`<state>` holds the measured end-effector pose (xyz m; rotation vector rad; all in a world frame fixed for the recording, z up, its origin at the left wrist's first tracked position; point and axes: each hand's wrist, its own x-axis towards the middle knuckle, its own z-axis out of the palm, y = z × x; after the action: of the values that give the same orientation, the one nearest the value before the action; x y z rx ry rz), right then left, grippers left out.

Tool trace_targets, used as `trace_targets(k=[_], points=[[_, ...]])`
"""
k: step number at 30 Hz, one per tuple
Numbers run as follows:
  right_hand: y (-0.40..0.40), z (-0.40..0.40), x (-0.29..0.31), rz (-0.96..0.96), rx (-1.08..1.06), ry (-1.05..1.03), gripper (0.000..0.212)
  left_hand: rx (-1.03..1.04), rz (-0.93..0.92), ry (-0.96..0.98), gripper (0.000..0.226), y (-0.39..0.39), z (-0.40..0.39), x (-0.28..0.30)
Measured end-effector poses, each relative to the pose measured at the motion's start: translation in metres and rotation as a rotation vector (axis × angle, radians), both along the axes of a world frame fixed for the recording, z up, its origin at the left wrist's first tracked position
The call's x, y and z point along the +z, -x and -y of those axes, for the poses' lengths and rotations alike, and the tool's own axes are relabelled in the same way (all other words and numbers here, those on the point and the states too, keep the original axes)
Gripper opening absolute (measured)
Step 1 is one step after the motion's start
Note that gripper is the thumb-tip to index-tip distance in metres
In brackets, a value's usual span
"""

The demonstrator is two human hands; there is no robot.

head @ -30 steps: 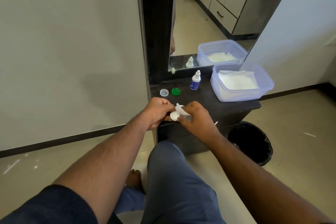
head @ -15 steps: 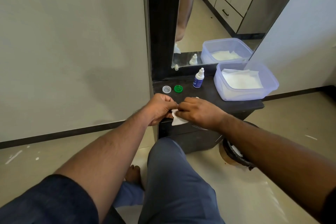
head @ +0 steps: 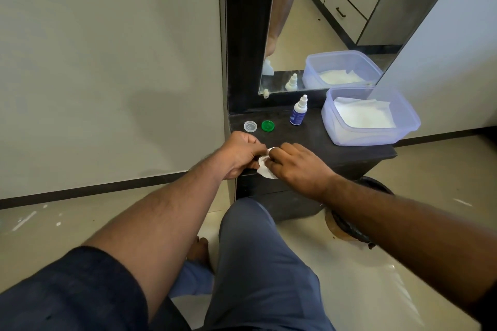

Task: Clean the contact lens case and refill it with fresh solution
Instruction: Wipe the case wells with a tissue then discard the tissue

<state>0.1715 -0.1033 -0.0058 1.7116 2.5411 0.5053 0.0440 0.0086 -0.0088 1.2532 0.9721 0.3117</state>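
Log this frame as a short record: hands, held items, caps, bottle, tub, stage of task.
left hand: holds the case over the shelf's front edge
right hand: presses a tissue on the case
caps: clear cap and green cap off, side by side, rear left of shelf
bottle: upright, capped, by mirror
tub: open, tissues inside
stage: wiping; refill not begun

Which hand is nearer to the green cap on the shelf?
Left. The left hand is just in front of the green cap, slightly to its left. The right hand is farther, in front and to its right.
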Motion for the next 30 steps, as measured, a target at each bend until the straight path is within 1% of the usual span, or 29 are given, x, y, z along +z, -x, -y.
trace_targets(k=[2, 4, 7, 10, 12, 14, 16, 21, 24, 27, 30], points=[[0.012, 0.005, -0.008, -0.058, -0.091, -0.038, 0.018, 0.044, -0.027, -0.021, 0.026, -0.003, 0.001, -0.001], [0.026, 0.009, -0.013, -0.142, -0.188, -0.047, 0.024, 0.073, -0.027, -0.020, 0.028, -0.004, 0.003, -0.002], [0.047, 0.013, -0.009, -0.284, -0.342, -0.031, 0.025, 0.088, -0.026, -0.012, 0.027, -0.003, 0.003, -0.002], [0.061, 0.010, -0.011, -0.412, -0.509, 0.058, 0.027, 0.105, -0.026, -0.006, 0.022, -0.002, 0.004, -0.002], [0.067, 0.007, -0.015, -0.510, -0.581, 0.044, 0.029, 0.124, -0.024, 0.002, 0.015, -0.002, 0.005, -0.001], [0.067, 0.005, -0.017, -0.555, -0.606, 0.025, 0.028, 0.135, -0.016, 0.021, 0.007, -0.001, 0.005, 0.000], [0.061, 0.007, -0.015, -0.491, -0.539, 0.021, 0.025, 0.129, 0.008, 0.049, 0.010, 0.000, 0.006, 0.002], [0.035, 0.013, -0.006, -0.195, -0.216, -0.083, 0.027, 0.047, 0.040, 0.086, 0.010, 0.002, 0.005, 0.005], [0.021, 0.013, -0.006, -0.111, -0.105, -0.132, 0.021, -0.007, 0.049, 0.117, 0.010, 0.003, 0.003, 0.006], [0.012, 0.012, -0.006, -0.059, -0.066, -0.120, 0.019, -0.038, 0.038, 0.124, 0.011, 0.002, 0.002, 0.008], [0.015, 0.012, -0.013, -0.138, -0.163, -0.133, 0.027, -0.017, 0.056, 0.143, 0.009, 0.001, 0.000, 0.005]])
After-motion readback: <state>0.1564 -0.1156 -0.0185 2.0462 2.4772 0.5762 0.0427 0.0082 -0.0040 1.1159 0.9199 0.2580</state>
